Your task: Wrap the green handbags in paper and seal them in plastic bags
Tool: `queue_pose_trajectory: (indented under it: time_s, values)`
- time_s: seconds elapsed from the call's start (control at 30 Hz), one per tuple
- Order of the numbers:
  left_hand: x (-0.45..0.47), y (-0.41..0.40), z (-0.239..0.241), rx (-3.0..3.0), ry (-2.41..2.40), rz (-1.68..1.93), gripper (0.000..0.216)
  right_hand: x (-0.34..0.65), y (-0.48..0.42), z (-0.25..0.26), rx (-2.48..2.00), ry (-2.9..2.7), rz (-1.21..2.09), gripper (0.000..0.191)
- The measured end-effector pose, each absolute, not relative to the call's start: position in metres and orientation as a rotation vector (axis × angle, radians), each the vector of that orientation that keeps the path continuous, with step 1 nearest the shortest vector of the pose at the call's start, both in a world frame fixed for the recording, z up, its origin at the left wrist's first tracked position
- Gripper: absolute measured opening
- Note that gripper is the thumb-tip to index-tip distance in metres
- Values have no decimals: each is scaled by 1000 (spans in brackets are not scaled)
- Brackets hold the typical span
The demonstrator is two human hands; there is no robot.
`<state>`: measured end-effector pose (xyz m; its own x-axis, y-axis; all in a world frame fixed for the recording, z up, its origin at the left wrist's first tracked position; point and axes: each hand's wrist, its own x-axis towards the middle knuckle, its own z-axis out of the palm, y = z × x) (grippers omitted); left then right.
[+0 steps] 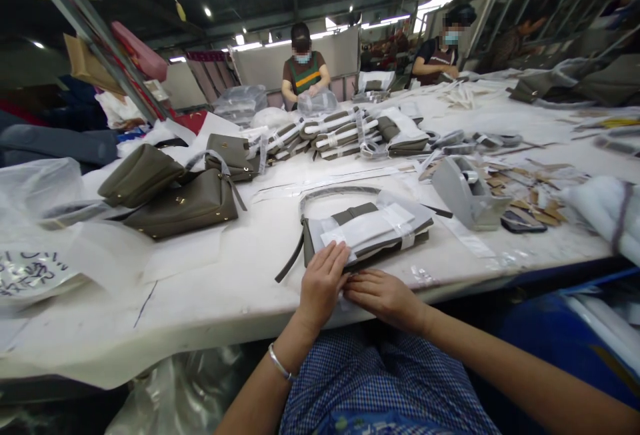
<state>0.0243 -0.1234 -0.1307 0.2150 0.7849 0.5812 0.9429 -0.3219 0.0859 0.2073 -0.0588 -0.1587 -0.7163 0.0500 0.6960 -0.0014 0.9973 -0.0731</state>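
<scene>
A dark olive handbag (367, 228) lies flat near the table's front edge, with white paper (367, 229) and clear tape over its upper face. Its wrapped handle (340, 193) arches toward the back, and a dark strap (290, 258) hangs off its left side. My left hand (324, 281) is closed over the bag's near left corner, fingertips on the paper. Close beside it, my right hand (385, 296) has its fingers drawn together at the bag's near edge; what they pinch is hidden.
Olive bags (185, 201) lie at left, beside clear plastic (40, 188). Wrapped bags are piled (345, 131) behind. A grey tape dispenser (470, 195), a phone (523, 220) and scraps (540, 188) stand at right. Two masked co-workers (306, 75) work across the table.
</scene>
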Motion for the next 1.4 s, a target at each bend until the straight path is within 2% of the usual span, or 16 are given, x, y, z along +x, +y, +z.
queue_pose_trajectory:
  time_s: [0.23,0.5,0.93,1.13,1.4]
  values:
    - [34,-124,-126,-2095,-1605,-554,44,227,-61,-158,-41,-2308,100,21]
    - [24,-117,-143,-2132,-1540,-623,47,243,-83,-164,-130,-2263,136,22]
    - [27,-121,-136,-2242,-1593,-497,49,236,-59,-98,-354,-2230,285,17]
    - [34,-124,-139,-2132,-1633,-627,47,223,-36,-90,-440,-2266,286,17]
    - [31,-123,-145,-2144,-1589,-880,23,188,-2,-78,-618,-2315,289,15]
